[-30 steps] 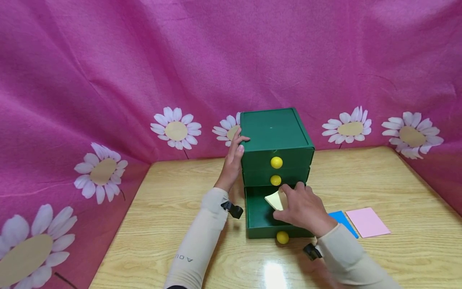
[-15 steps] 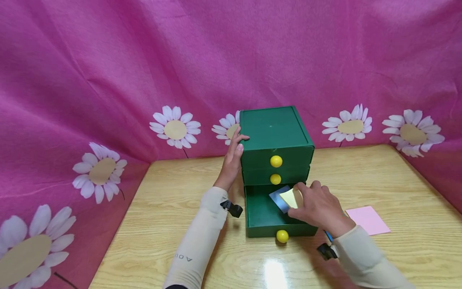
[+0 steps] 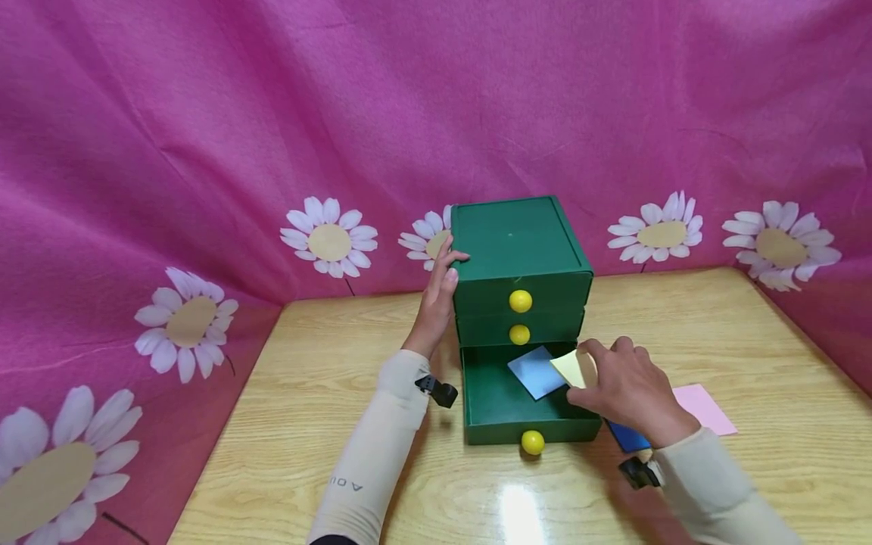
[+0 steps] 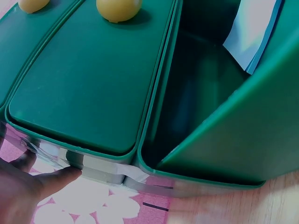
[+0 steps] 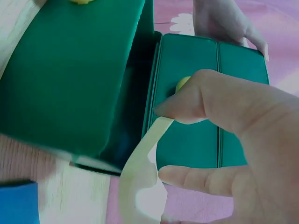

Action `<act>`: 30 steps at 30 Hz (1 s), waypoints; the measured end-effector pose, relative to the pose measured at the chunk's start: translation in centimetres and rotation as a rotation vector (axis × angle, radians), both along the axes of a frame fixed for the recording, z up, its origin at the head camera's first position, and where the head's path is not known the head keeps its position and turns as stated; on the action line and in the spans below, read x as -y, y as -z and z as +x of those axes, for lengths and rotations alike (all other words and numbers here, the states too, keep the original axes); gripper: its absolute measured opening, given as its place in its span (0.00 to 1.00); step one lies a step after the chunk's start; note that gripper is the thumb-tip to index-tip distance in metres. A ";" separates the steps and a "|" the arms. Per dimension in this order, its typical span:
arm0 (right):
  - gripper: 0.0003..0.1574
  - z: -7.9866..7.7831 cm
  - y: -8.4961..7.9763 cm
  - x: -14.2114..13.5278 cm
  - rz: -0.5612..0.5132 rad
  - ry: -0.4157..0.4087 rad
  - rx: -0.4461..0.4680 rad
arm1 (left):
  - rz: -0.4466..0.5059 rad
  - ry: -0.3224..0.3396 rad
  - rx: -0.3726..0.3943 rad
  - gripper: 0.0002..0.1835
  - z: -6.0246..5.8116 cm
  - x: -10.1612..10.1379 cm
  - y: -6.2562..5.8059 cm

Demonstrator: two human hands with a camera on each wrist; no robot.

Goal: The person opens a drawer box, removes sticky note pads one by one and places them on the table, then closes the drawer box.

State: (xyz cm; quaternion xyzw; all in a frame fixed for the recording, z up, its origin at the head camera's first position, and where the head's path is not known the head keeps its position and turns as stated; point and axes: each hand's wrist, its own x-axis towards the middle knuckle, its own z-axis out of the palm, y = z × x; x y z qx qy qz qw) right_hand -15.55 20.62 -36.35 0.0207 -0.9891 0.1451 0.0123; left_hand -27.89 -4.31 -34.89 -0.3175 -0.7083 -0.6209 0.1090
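Observation:
A green cabinet [image 3: 518,236] of three drawers with yellow knobs stands on the table. Its bottom drawer [image 3: 496,433] is pulled out, and a light blue sticky-note pad [image 3: 536,372] lies inside. Against the cabinet's left side rests my left hand [image 3: 434,306], one finger over the top edge. My right hand [image 3: 628,387] pinches a pale yellow sticky-note pad [image 3: 569,369] at the drawer's right side. In the right wrist view the yellow sticky-note pad [image 5: 140,177] bends between thumb and fingers.
On the table right of the drawer lie a darker blue pad [image 3: 628,437] and a pink pad [image 3: 705,409], both partly covered by my right hand and wrist. A pink cloth [image 3: 436,98] with daisies hangs behind and at the sides.
My right hand has moved right with the yellow sticky-note pad, uncovering the light blue pad in the drawer and covering more of the blue and pink pads. The left hand stays on the cabinet.

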 end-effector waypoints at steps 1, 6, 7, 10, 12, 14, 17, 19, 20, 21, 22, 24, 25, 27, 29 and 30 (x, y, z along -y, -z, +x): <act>0.41 0.0 0.0 -0.2 0.000 0.004 0.000 | -0.002 -0.001 0.001 0.21 0.0 0.0 0.0; 0.41 0.1 0.0 -1.2 -0.012 0.018 0.006 | -0.007 -0.001 0.003 0.21 0.0 0.0 0.0; 0.41 0.1 0.1 -1.4 -0.014 0.021 0.006 | -0.007 0.000 0.001 0.21 0.1 0.0 -0.1; 0.40 0.2 0.1 -1.9 -0.024 0.033 0.013 | -0.003 0.004 -0.003 0.21 0.1 0.1 -0.1; 0.40 0.2 0.2 -2.2 -0.027 0.040 0.011 | -0.002 0.006 -0.007 0.21 0.1 0.1 -0.1; 0.40 0.3 0.4 -2.6 -0.030 0.049 0.007 | -0.002 0.009 -0.012 0.21 0.1 0.1 -0.1; 0.43 0.4 0.6 -3.3 -0.028 0.059 0.011 | -0.001 0.010 -0.013 0.21 0.1 0.0 0.0; 0.45 0.5 0.8 -3.9 -0.034 0.068 0.024 | -0.001 0.009 -0.012 0.21 0.1 0.0 0.0; 0.45 0.6 0.9 -4.2 -0.035 0.073 0.031 | -0.002 0.007 -0.010 0.21 0.1 0.0 0.0; 0.46 0.6 1.0 -4.5 -0.036 0.078 0.039 | -0.002 0.006 -0.009 0.21 0.0 0.0 0.0; 0.46 0.7 1.1 -4.8 -0.039 0.082 0.044 | -0.002 0.005 -0.011 0.21 0.0 0.0 0.0; 0.46 0.8 1.2 -5.6 -0.041 0.096 0.055 | 0.000 0.004 -0.015 0.21 0.0 0.0 0.0; 0.46 0.8 1.3 -6.0 -0.042 0.100 0.060 | 0.000 0.004 -0.018 0.21 0.0 0.0 0.0; 0.48 0.9 1.6 -6.9 -0.039 0.112 0.069 | -0.001 0.004 -0.023 0.21 0.0 0.0 0.0; 0.49 0.9 1.9 -7.7 -0.032 0.124 0.080 | 0.002 0.006 -0.028 0.21 0.0 0.0 0.0; 0.50 0.9 2.0 -8.1 -0.032 0.131 0.084 | 0.002 0.007 -0.029 0.21 0.0 0.0 0.1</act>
